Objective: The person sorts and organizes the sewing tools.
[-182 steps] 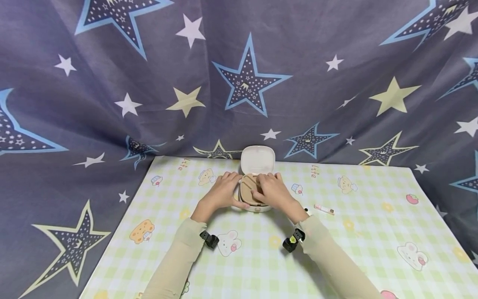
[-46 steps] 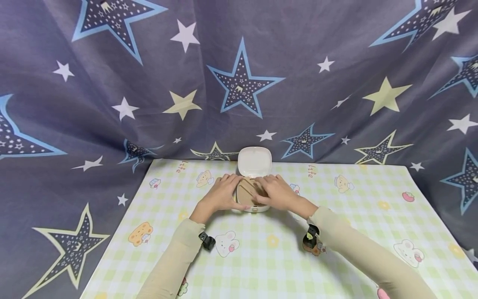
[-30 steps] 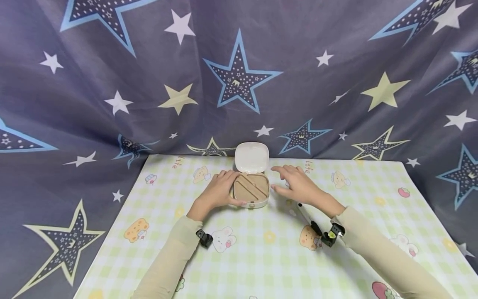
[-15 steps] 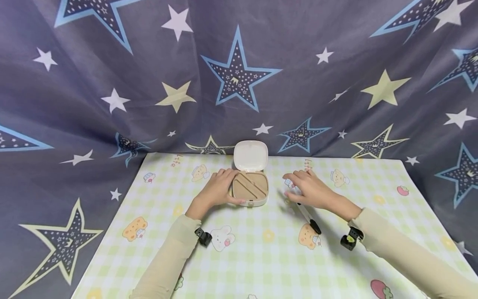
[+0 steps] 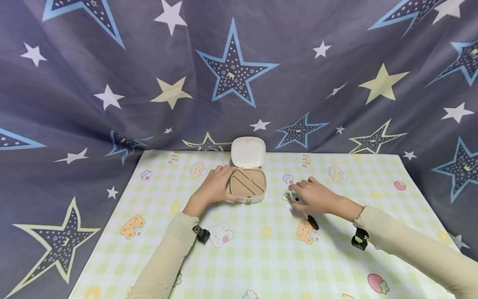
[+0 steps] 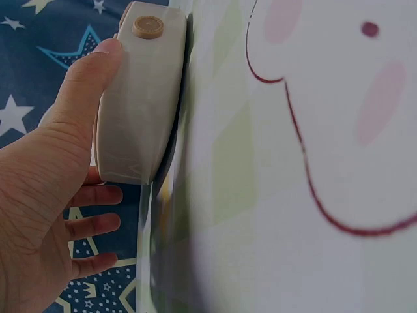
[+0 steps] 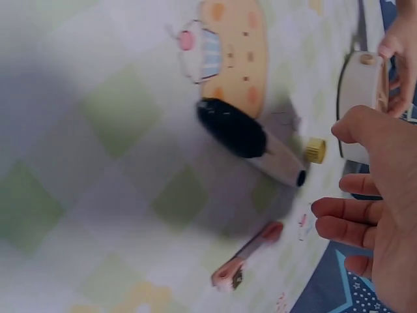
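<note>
A small white box with a raised lid and a tan inside (image 5: 248, 187) was seen on the checked green tabletop with cartoon animals (image 5: 261, 257), close to its far edge. The lid stood up behind the box. The left hand (image 5: 215, 187) was wrapped round the left side of the box, with the thumb laid along the front wall (image 6: 140, 98) beside a round tan button (image 6: 148, 26) and the fingers behind the back.

The right hand (image 5: 311, 195) was set down on the tabletop just to the right of the box, apart from it. Its fingers were loosely bent and nothing was held in them. A short pen-like stick with a black cap (image 7: 251, 140) was lying right by this hand, and a small yellow knob (image 7: 316, 150) sat at its tip. A thin pink stick (image 7: 247, 254) was lying near it.

Lots of bare tabletop was left in front of both hands and out to the right edge. A dark blue curtain with stars (image 5: 239, 74) was hung behind the tabletop.
</note>
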`<state>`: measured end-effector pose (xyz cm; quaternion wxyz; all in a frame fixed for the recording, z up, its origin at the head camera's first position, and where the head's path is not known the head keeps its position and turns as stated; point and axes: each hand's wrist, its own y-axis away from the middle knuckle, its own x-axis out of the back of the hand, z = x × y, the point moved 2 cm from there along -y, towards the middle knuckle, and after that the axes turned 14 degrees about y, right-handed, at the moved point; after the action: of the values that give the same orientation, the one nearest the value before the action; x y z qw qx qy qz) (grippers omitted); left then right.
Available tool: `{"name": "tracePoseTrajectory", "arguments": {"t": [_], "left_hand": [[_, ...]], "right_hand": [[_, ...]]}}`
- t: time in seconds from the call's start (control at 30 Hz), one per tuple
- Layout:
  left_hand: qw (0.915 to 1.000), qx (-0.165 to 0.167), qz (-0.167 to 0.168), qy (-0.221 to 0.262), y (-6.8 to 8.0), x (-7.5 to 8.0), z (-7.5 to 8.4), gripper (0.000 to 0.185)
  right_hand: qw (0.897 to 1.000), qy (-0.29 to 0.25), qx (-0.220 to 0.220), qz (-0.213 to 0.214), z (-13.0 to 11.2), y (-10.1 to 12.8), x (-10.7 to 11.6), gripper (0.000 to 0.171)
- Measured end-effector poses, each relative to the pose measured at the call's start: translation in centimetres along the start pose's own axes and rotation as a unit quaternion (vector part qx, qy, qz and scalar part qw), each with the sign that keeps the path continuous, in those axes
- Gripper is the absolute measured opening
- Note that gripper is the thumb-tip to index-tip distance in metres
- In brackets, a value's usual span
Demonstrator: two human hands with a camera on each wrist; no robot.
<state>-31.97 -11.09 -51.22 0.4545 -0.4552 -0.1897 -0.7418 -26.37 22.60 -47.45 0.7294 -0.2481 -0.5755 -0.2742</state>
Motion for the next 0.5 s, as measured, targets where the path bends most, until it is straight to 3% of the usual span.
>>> {"name": "tracePoseTrajectory", "arguments": {"t": [0.37, 0.5], "left_hand": [[1.0, 0.0, 0.0, 0.0, -0.1, -0.1, 0.1, 0.108], [1.0, 0.002, -0.002, -0.005, -0.1, -0.1, 0.1, 0.107]], "right_hand": [[0.999, 0.008, 0.004, -0.038, 0.1, 0.9, -1.5, 0.055], [1.0, 0.014, 0.005, -0.025, -0.2, 1.0, -2.1, 0.052]]}}
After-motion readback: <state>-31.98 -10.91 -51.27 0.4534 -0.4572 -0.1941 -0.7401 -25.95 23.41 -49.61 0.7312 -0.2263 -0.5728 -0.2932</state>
